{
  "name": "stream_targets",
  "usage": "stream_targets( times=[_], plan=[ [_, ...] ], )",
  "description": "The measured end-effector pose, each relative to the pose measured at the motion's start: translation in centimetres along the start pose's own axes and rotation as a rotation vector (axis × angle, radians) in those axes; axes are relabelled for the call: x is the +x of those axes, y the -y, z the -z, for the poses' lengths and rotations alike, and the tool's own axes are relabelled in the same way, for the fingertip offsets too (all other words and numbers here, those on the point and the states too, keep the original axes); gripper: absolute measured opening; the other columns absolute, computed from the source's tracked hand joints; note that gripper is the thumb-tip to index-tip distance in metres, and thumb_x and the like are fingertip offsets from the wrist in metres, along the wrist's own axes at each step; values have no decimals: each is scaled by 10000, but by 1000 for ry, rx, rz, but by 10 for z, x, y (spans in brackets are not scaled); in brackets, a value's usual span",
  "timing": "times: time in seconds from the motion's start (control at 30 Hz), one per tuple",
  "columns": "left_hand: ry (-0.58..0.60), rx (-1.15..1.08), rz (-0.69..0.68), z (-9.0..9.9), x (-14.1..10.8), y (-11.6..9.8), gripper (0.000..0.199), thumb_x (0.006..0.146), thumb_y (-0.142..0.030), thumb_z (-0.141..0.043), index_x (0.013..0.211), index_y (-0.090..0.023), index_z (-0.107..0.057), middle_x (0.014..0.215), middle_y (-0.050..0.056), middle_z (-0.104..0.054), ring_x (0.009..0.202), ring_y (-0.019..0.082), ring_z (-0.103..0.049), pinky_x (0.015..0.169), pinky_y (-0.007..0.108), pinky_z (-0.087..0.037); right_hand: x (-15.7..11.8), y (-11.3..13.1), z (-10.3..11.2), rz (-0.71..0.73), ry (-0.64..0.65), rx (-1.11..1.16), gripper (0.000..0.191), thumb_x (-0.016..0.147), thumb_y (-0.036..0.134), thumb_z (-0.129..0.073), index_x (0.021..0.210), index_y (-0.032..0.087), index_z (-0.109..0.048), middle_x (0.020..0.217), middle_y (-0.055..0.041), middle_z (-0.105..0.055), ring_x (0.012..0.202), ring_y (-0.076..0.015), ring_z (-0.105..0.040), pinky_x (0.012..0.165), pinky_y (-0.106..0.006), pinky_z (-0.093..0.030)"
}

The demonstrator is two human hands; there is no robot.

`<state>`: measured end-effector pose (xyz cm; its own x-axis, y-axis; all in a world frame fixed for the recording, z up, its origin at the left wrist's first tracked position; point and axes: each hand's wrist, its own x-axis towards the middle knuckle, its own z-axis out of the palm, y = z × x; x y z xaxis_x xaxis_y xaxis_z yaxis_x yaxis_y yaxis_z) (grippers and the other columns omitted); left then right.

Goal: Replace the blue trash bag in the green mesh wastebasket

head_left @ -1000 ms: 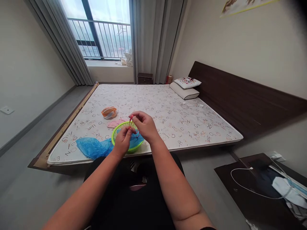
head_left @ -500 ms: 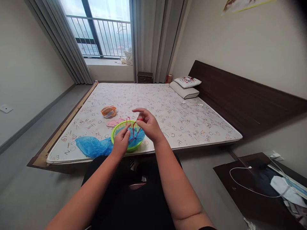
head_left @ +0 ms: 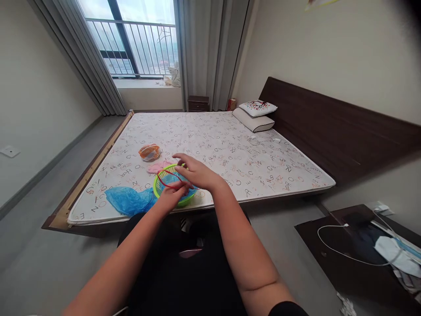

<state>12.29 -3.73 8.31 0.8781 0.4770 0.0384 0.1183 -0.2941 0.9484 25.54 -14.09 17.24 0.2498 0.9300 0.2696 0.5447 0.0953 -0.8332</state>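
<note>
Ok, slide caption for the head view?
Left hand and right hand handle a red cord over a green plastic basket.

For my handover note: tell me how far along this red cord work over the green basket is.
Done: blue plastic already sits inside the green basket. In hand: the left hand holds a red cord over the basket, the right hand just above. Left, it seems: a pink cloth and an orange bundle lying apart on the mattress.

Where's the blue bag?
In the head camera view, the blue plastic bag lies on the near edge of the mattress, just left of the green plastic basket and below the pink cloth.
</note>
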Motion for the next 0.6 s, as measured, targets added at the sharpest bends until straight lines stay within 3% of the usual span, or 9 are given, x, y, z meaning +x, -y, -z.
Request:
stream_targets(
  times=[0.07,0.17,0.27,0.33,0.4,0.5,0.6],
  plan=[
    [-15,-81,22,5,1,6,453,852,-595,-641,886,-159,-757,735,47,-682,711,172,-605,673,277,-476,-8,-15,3,-132,85,-39,436,969,428,-519,1325,182,-571,1163,-86,-658,1005,-176,-593,886,-316,-455],
    [-39,-186,48,10,2,14,466,831,-608,-677,912,-155,-747,712,30,-650,665,138,-569,621,241,-440,-21,-31,7,-237,194,-75,312,940,417,-576,1122,184,-676,912,-28,-680,818,-146,-582,729,-267,-420],
    [-82,-276,102,13,2,13,479,818,-611,-692,980,-162,-739,626,-15,-563,570,107,-504,535,212,-375,-29,-38,8,-227,65,-91,189,916,340,-598,930,178,-694,807,2,-637,756,-122,-532,679,-248,-374],
    [-110,-320,121,14,2,10,475,834,-605,-677,1005,-164,-728,593,-33,-535,509,90,-457,494,204,-341,-32,-40,6,-248,-31,-55,175,900,331,-609,878,173,-682,775,8,-618,732,-115,-514,658,-243,-362],
    [-134,-348,125,14,1,6,481,842,-595,-674,1035,-156,-714,599,-28,-568,483,83,-453,483,203,-347,-34,-40,2,-305,-45,38,182,886,349,-623,866,173,-666,727,18,-593,673,-108,-501,618,-239,-357],
    [-154,-382,175,13,1,5,560,829,-593,-694,1147,-132,-687,597,-14,-610,488,97,-502,494,207,-391,-37,-41,-12,-371,56,272,195,896,371,-606,855,180,-614,631,45,-530,556,-99,-478,552,-236,-361],
    [-119,-465,233,13,2,9,622,840,-578,-697,1254,-116,-649,533,-29,-581,471,98,-507,489,193,-402,-40,-46,-32,-343,200,386,182,920,351,-574,838,188,-583,614,54,-516,531,-97,-484,545,-234,-377]
  ],
)
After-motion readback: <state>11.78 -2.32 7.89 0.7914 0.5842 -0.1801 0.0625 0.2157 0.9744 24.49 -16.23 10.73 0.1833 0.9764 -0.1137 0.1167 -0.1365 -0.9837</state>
